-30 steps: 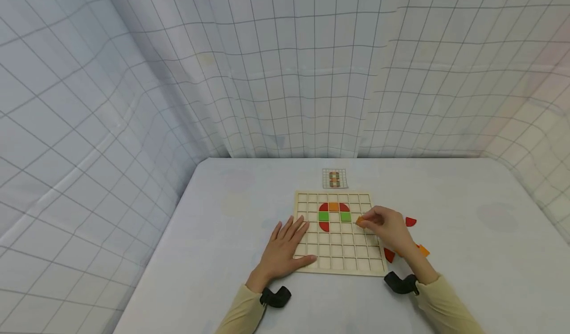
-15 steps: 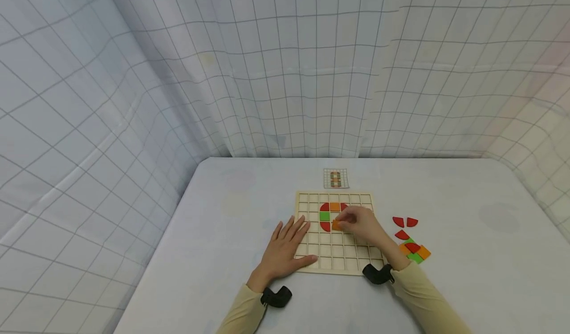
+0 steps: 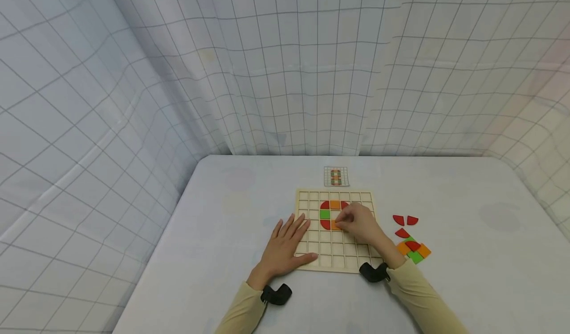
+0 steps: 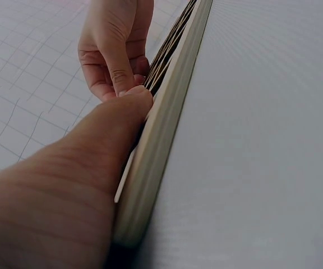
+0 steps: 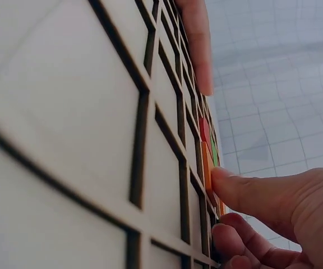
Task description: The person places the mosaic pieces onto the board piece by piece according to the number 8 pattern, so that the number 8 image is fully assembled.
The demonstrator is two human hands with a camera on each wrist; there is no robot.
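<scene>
A pale wooden grid board [image 3: 331, 270] lies on the table. My left hand [image 3: 283, 253] rests spread over its left edge, the thumb on the board's surface. With curled fingers my right hand [image 3: 362, 223] pinches an orange square tile [image 3: 336, 225] at a cell beside a red quarter-round tile [image 3: 325, 225]. In the right wrist view the thumb touches the orange tile [image 5: 207, 168]. Further up the board sit a green square tile [image 3: 325, 214], another orange tile [image 3: 335, 205] and red corner tiles [image 3: 325, 205]. My right hand covers the right-hand green tile.
A small printed pattern card [image 3: 336, 176] lies beyond the board. Right of the board are loose red quarter-round tiles [image 3: 403, 233] and an overlapping pile with green tiles [image 3: 415, 258] and orange tiles [image 3: 425, 251]. A grid-patterned curtain [image 3: 294, 76] hangs behind the table.
My right hand has carried the orange tile left from the board's right side to the cell beside the lower red tile, where it sits lower now. My left hand stays in place.
</scene>
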